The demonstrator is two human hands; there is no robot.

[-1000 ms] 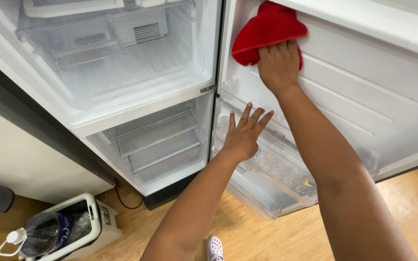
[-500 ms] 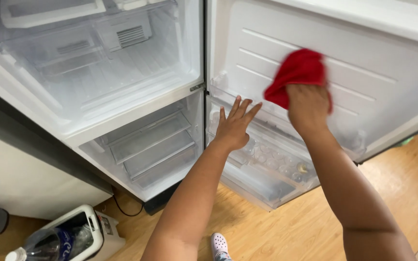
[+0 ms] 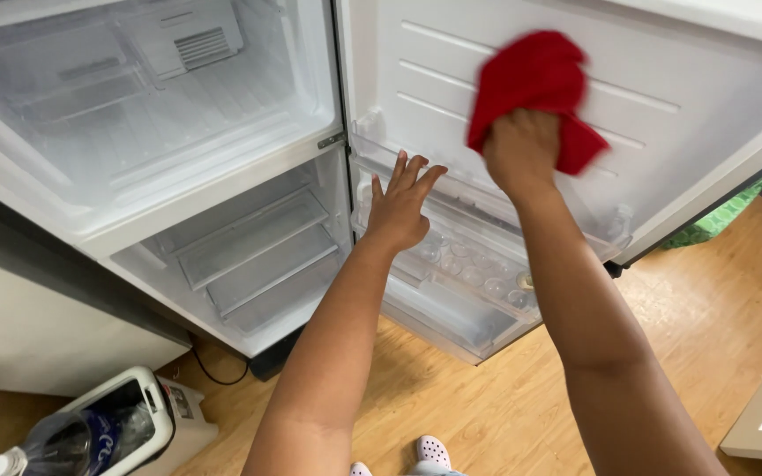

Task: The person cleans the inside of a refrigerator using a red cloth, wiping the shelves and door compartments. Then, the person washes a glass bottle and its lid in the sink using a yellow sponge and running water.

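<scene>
Two bare hands are up at the open fridge door (image 3: 663,132). Her right hand (image 3: 522,150) is clenched around a red cloth (image 3: 531,84), pressing it flat against the door's white inner panel near its upper middle. Her left hand (image 3: 401,207), fingers spread wide, rests on the clear door shelf (image 3: 451,264) just below.

Home kitchen, by my reading. Domestic two-door fridge (image 3: 222,176) before me, door (image 3: 646,115) swung open, clear shelves (image 3: 249,247) inside. Wood-plank floor (image 3: 504,405) below. Small white bin (image 3: 147,414) with plastic bottle (image 3: 55,445) beside fridge. My slippers (image 3: 434,451) on floor.
</scene>
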